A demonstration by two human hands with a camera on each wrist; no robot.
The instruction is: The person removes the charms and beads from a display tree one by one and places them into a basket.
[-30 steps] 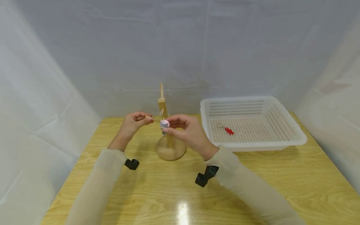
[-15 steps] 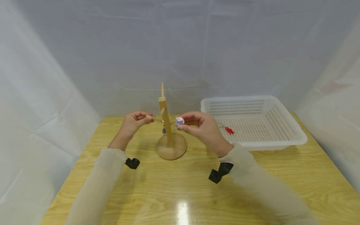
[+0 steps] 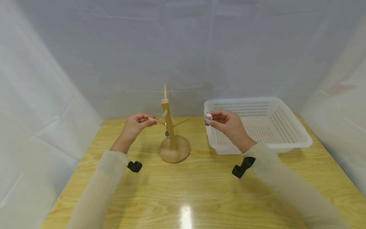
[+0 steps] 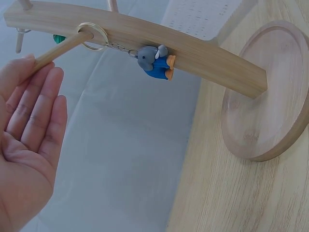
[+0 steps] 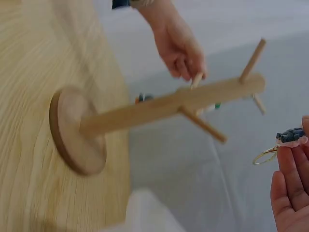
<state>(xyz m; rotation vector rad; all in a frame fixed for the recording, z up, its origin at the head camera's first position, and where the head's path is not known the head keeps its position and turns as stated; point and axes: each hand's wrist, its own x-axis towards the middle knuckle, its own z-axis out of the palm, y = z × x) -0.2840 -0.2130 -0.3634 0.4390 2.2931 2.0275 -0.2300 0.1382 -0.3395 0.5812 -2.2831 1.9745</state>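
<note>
My left hand (image 3: 134,128) pinches the end of a wooden peg (image 4: 60,50) on the wooden stand (image 3: 169,124). From that peg, by its ring, hangs a keychain with a grey and blue elephant figure (image 4: 155,62). Over the near left part of the white basket, my right hand (image 3: 230,127) holds a pink and grey keychain figure (image 3: 208,117) between thumb and fingers. Its gold ring (image 5: 264,157) dangles free in the right wrist view. Part of a green thing (image 4: 59,38) shows behind the stand's post.
The white perforated basket (image 3: 257,146) stands at the table's right, its left part hidden by my right hand. The stand's round base (image 3: 174,152) rests on the wooden table (image 3: 171,190). A bare peg (image 3: 182,121) juts right from the post. White cloth surrounds the table.
My right hand has moved right, away from the stand to the basket, carrying the pink and grey figure. It now hides the red keychain seen in the basket before. My left hand has stayed put.
</note>
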